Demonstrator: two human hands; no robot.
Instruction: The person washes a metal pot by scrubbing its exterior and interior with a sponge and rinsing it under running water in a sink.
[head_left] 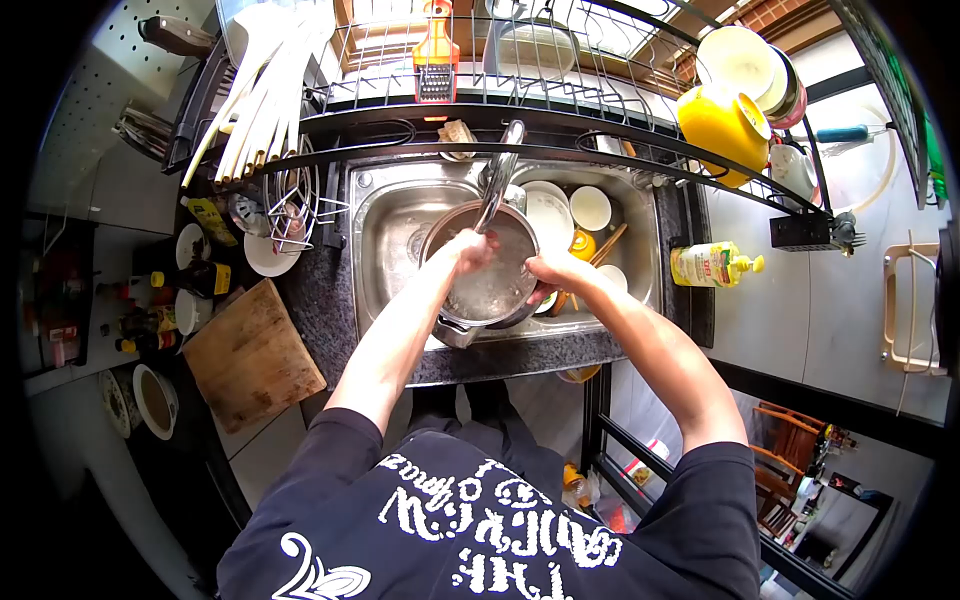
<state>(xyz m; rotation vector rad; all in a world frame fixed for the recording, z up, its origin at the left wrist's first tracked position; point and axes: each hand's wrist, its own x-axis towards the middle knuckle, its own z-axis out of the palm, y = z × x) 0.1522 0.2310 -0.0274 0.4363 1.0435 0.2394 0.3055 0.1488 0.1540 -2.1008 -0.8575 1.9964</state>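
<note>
A metal pot (488, 290) is held over the divider of the double sink (385, 275), under the faucet (497, 182). Cloudy water seems to lie in its bottom. My right hand (548, 273) grips the pot's right rim, thumb on the inside and fingers around the outer wall. Over the far part of the pot's opening is my left hand (474, 250), just beneath the spout. Its fingers are smeared, so whether they hold anything does not show. A pot handle (457, 333) points toward me.
The right basin holds a white plate (546, 212), a white bowl (590, 208) and other dishes. A yellow soap bottle (708, 265) lies to the right. A black dish rack (390, 130) spans the back. A wooden cutting board (255, 355) is at left.
</note>
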